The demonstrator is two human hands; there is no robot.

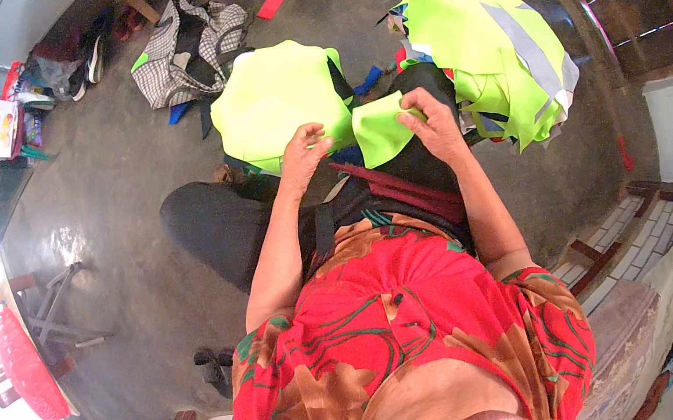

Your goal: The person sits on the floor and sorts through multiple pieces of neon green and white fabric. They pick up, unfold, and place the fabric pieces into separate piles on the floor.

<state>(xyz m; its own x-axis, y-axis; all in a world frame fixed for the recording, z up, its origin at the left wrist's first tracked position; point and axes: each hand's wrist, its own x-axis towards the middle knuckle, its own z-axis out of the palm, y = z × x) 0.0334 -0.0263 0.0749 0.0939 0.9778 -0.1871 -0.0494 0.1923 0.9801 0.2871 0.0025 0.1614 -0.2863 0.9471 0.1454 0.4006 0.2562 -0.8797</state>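
My right hand point(433, 124) pinches the upper right corner of a small neon yellow-green fabric piece point(379, 130), which hangs over my lap. At the near edge of a broad neon yellow fabric stack point(275, 96), my left hand point(304, 155) has its fingers curled together. Whether something thin lies between those fingers I cannot make out. To the right of my right hand rises a large heap of neon fabric point(497, 50) with grey reflective strips. A dark red cloth strip point(399, 183) lies across my lap below the hands.
A checked bag point(181, 53) stands open on the concrete floor beyond the stack. Blue scraps point(368, 80) and a red piece point(271, 6) lie nearby. Shoes point(96, 60) are at the far left. A red chair point(28, 364) stands at the left, a tiled bench point(626, 237) at the right.
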